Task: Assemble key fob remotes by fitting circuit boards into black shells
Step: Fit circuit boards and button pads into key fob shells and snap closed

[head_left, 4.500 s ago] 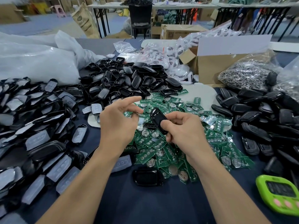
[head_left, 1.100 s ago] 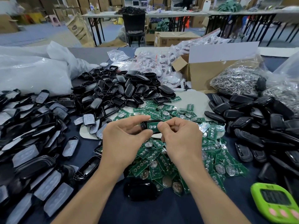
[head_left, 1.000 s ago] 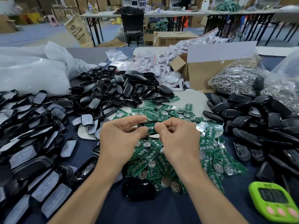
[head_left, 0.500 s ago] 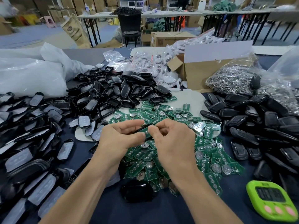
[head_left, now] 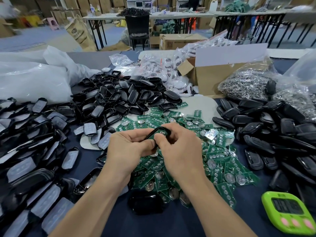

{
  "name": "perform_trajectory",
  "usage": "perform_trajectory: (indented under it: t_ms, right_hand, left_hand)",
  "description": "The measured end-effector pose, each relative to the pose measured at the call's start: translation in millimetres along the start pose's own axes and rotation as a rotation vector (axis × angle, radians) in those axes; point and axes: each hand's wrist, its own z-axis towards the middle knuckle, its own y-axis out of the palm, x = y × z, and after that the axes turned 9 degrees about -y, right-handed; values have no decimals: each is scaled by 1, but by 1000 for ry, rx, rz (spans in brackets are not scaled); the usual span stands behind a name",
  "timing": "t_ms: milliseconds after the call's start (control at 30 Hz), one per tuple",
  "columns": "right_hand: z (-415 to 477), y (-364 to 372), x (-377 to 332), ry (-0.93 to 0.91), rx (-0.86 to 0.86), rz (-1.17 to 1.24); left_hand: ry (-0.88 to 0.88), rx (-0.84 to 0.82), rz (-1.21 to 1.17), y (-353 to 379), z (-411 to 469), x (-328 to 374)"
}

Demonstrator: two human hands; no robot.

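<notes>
The room was big, like a warehouse. Brown boxes [head_left: 56, 4] were stacked along the far wall. Long tables [head_left: 171, 15] with thin black legs stood on a grey-blue floor [head_left: 34, 38]. A black chair [head_left: 138, 29] stood by one table.

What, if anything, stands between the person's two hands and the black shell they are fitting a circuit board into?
Nothing visible: the left hand and right hand already grip the black shell directly, above the green circuit boards.

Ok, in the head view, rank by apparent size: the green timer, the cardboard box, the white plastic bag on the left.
1. White plastic bag
2. Cardboard box, close behind; partly hidden, so unsure
3. Green timer, smallest despite being nearest the camera
</notes>
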Motion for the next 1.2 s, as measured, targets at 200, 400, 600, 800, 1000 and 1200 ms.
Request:
perform_trajectory:
  t_ms: [200,400,600,800,1000,1200]
  right_hand:
    - [5,-8,7,187,-69,341]
    - [6,-9,4,171,-195,542]
    - [9,-17,3,234,-82,569]
    - [11,-19,0,274,-85,687]
    - [8,-14,4,246,-130,658]
    - [8,-13,6,118,-320,580]
  left_hand:
    - [4,-97,284,-7,0,0]
    - [-19,-83,43,-11,-3,9]
    - [-97,-214,-20,-12,-3,8]
    - [-117,-215,-100,-14,-3,10]
    - [-10,-83,39,-9,-3,7]
    - [-123,-162,88,-19,-1,12]
